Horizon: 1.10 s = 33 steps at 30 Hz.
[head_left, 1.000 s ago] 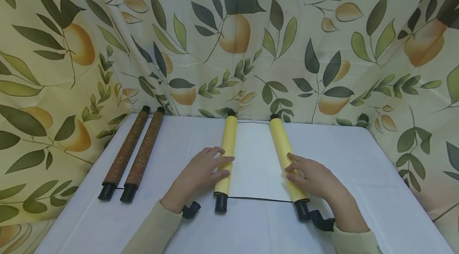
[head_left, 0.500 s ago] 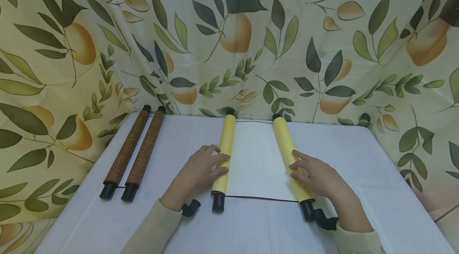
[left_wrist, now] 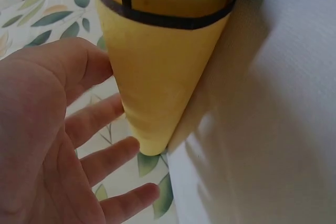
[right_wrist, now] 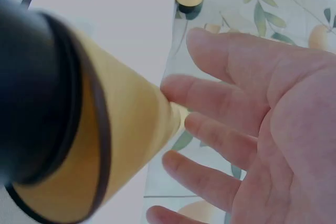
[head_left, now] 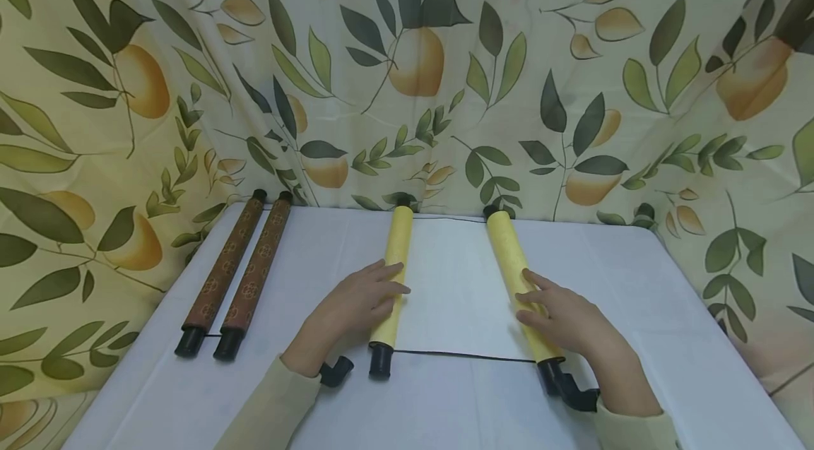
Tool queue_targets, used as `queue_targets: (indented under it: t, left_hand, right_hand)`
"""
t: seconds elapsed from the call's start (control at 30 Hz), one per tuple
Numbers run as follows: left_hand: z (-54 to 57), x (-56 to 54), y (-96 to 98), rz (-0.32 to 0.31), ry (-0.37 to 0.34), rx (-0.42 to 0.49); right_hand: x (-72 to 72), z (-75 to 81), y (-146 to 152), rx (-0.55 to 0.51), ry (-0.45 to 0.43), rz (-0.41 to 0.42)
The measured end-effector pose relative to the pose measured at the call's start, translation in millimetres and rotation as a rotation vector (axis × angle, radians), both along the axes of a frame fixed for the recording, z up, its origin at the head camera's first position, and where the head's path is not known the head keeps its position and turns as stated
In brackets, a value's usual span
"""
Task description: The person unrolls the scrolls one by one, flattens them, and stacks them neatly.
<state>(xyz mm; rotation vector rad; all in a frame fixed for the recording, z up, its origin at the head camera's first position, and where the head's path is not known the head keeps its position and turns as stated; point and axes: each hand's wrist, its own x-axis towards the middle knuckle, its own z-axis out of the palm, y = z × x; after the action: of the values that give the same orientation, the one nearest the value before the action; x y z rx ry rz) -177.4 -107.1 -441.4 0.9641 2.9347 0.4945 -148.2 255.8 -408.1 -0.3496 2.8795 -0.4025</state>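
1. Left hand [head_left: 356, 303]: lower centre-left of the head view, fingers spread, pointing right.
2. Right hand [head_left: 562, 314]: lower right of centre, fingers parted, pointing left.
3. Left forearm [head_left: 273, 404], right forearm [head_left: 636, 429]: entering from the bottom edge.

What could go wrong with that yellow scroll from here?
The left hand and right hand rest on the left roll and right roll without wrapping round them, so a roll might slip and roll back. The far knobs show against the curtain and might catch. Shifted leftward, the left roll could bump the brown scroll.
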Motion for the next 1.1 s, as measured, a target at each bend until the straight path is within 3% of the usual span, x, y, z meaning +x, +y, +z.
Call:
queue_targets:
  t: [0.43, 0.57, 0.9, 1.1]
  left_hand:
    - [2.5, -2.4, -6.7, -0.028, -0.008, 0.070]
    - [1.9, -3.6, -7.8, -0.038, -0.038, 0.068]
    - [3.5, -4.0, -12.6, 0.053, -0.063, 0.035]
    - [6.5, -4.1, -15.7, 0.047, -0.060, 0.055]
  right_hand:
    - [-2.0, -6.2, 2.0, 0.039, -0.013, -0.030]
    - [-1.1, -5.6, 1.7, 0.031, -0.019, -0.040]
    - [-0.4, -4.0, 8.0, 0.021, -0.025, -0.018]
    - [-3.3, -4.4, 8.6, 0.027, -0.012, -0.025]
